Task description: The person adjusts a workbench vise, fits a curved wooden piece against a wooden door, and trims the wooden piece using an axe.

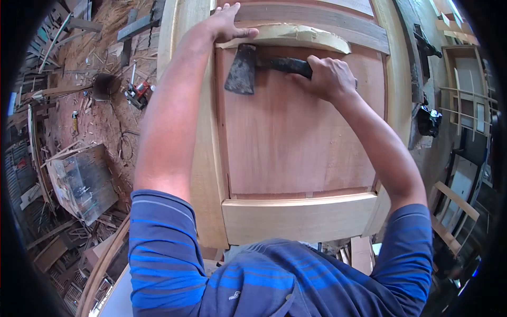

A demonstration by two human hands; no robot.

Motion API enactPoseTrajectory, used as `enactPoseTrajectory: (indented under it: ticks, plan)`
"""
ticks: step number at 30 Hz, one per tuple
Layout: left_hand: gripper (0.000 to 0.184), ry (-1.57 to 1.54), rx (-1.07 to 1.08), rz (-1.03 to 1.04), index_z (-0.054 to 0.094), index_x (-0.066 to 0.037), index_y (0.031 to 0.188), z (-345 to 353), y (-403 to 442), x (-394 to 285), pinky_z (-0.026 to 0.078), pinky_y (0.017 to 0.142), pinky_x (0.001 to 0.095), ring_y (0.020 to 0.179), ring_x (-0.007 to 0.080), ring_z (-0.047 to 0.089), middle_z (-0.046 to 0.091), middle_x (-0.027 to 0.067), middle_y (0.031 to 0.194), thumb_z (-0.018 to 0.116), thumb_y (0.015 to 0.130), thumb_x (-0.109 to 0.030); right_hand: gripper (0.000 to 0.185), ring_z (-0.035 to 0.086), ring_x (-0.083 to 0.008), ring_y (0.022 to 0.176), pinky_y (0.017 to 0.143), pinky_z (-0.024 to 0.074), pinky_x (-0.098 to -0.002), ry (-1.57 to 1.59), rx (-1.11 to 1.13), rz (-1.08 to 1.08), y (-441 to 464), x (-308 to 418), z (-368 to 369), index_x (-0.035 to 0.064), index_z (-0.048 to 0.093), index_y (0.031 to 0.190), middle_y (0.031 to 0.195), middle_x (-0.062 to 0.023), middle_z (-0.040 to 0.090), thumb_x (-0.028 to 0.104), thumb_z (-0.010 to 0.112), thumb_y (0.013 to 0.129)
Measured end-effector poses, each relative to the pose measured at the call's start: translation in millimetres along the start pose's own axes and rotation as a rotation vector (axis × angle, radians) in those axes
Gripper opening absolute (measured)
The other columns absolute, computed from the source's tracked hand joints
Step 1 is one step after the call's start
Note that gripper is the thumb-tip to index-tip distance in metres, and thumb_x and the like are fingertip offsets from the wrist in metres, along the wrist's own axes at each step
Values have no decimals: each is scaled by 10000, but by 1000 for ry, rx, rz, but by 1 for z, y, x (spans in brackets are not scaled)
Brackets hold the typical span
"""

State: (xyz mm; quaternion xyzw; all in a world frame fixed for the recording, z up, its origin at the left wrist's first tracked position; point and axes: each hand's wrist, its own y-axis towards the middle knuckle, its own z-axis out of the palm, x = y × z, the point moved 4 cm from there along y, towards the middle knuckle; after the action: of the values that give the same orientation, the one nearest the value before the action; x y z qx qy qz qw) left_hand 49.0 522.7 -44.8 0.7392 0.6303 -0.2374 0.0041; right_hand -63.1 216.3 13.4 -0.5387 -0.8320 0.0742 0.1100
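A wooden door panel [301, 142] with a pale frame lies in front of me. Across its upper part rests a curved, rough-hewn pale wood piece [296, 37], beside a grey-brown crosspiece [311, 22]. My right hand [331, 79] is closed round the dark handle of a hatchet [241, 71], whose broad blade points down toward the left, just below the curved piece. At the left end of that piece is my left hand [228, 24], its fingers spread and thumb stretched out toward the wood; whether it presses on the piece is hard to tell.
On the littered floor at left are a red tool [139, 94], a worn box [83, 182] and wood scraps. A dark metal clamp [426, 45] and a black bundle [429, 120] sit right of the door. Wooden frames [467, 90] stand at the far right.
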Motion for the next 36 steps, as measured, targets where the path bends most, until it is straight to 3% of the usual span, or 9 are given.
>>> enactPoseTrajectory:
  ticks: [11, 13, 14, 21, 22, 25, 27, 29, 36]
  plan:
    - [1478, -151, 31, -23, 117, -16, 1725, 4, 1, 9, 161, 1361, 476, 1672, 386, 105, 166, 295, 1771, 786, 715, -862, 651, 784, -373, 832, 776, 637, -472, -187, 96, -476, -15, -12, 22, 115, 737, 1023, 862, -123, 789, 745, 718, 862]
    - [1477, -343, 78, -23, 117, -15, 1725, 1, 7, 11, 164, 1361, 469, 1670, 391, 110, 154, 294, 1774, 784, 717, -864, 679, 772, -389, 854, 784, 611, -503, -170, 102, 7, -2, -23, -17, 97, 725, 964, 877, -179, 777, 767, 720, 850]
    - [1457, -9, 52, -25, 124, -23, 1727, 8, 9, 9, 174, 1358, 464, 1666, 408, 118, 142, 300, 1774, 787, 729, -853, 695, 774, -394, 880, 816, 612, -504, -114, 39, 8, -4, -25, -6, 84, 734, 982, 895, -188, 784, 768, 700, 865]
    - [1243, 1, -1, 14, 305, -139, 1716, 4, -5, 1, 236, 1333, 490, 1659, 412, 173, 154, 312, 1770, 763, 791, -833, 684, 773, -413, 882, 824, 608, -523, 43, -46, 37, -38, -21, 20, 81, 709, 985, 877, -203, 778, 758, 682, 892]
    - [1035, -54, -112, 116, 487, -133, 1623, 0, -15, -7, 281, 1308, 499, 1615, 384, 329, 371, 270, 1712, 801, 843, -736, 680, 773, -412, 879, 816, 608, -523, 51, -57, 23, -46, -20, 23, 81, 703, 975, 869, -202, 775, 756, 688, 888]
    - [852, -563, -29, 196, 608, -85, 1476, 13, -42, -48, 313, 1292, 491, 1515, 372, 486, 604, 193, 1546, 848, 863, -625, 618, 762, -394, 811, 750, 603, -508, 76, -169, -50, -60, -21, 31, 89, 671, 931, 831, -177, 750, 694, 767, 852]
    - [675, -304, -329, 244, 673, -76, 1345, 19, -61, -81, 314, 1289, 532, 1438, 365, 559, 715, 138, 1374, 884, 856, -490, 596, 754, -382, 777, 725, 598, -500, 72, -226, -110, -63, -18, 30, 91, 662, 916, 818, -163, 736, 667, 797, 839]
    - [575, -201, -601, 201, 658, -91, 1340, 47, -60, -90, 264, 1305, 592, 1441, 367, 550, 687, 156, 1404, 859, 847, -310, 591, 748, -374, 759, 714, 593, -499, 61, -226, -133, -61, -17, 31, 90, 658, 909, 815, -154, 728, 657, 807, 830]
    - [543, -304, -592, 194, 594, -127, 1348, 52, -65, -105, 189, 1332, 615, 1496, 336, 492, 618, 136, 1495, 755, 829, -95, 582, 746, -354, 739, 684, 587, -486, 43, -242, -146, -58, -13, 27, 86, 639, 883, 790, -140, 710, 626, 839, 800]
